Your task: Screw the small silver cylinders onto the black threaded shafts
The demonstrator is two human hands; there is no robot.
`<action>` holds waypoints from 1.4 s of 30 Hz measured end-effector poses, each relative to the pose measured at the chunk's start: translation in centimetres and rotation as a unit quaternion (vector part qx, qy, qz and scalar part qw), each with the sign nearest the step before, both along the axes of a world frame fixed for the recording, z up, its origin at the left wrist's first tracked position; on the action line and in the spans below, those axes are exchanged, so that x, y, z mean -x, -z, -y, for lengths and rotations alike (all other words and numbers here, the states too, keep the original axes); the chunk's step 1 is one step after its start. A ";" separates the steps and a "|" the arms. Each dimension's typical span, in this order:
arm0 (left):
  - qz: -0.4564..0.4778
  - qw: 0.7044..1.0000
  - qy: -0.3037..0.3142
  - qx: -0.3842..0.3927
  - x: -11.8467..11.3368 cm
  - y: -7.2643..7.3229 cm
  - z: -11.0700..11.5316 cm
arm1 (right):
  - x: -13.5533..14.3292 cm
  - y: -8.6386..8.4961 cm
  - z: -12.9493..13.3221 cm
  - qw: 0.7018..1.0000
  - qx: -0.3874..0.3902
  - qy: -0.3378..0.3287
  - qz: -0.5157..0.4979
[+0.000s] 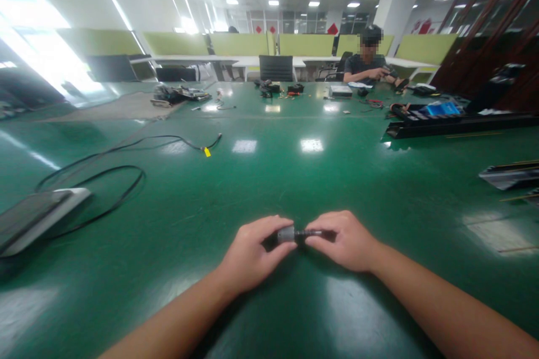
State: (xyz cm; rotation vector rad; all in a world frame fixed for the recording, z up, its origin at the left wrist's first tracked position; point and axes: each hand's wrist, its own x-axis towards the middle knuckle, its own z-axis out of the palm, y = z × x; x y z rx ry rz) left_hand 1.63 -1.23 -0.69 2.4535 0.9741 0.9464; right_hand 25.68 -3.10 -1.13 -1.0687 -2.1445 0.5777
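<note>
A small grey metal cylinder [286,234] with a thin dark shaft [304,233] lies level between my two hands, low in the middle of the head view. My left hand [256,252] pinches the cylinder between thumb and fingers. On the other side, my right hand [343,240] has its thumb and fingers closed round the shaft, whose far end is partly hidden in the hand. Both hands are just over the glossy green table [261,190].
A grey and white device [78,196] sits at the left, near a black cable [143,171] with a yellow tag. Black rails [455,126] lie at the right. Across the table, a person [364,67] sits near tools and small parts.
</note>
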 end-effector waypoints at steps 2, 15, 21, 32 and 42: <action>-0.004 1.000 -0.003 -0.001 0.0 0.1 0.0 | 0.0 0.1 0.0 1.000 -0.001 0.000 0.004; -0.008 1.000 -0.009 -0.006 0.0 0.0 -0.1 | -0.1 -0.2 0.0 1.000 0.005 0.006 0.007; -0.007 1.000 -0.008 -0.003 0.1 0.0 0.0 | -0.1 -0.2 0.0 1.000 0.001 0.004 0.003; -0.007 1.000 -0.008 0.009 0.1 0.0 -0.1 | -0.2 -0.3 0.0 1.000 -0.003 0.005 0.010; 0.003 1.000 -0.009 0.019 0.1 -0.2 -0.2 | -0.3 -0.3 -0.1 1.000 -0.014 0.007 0.003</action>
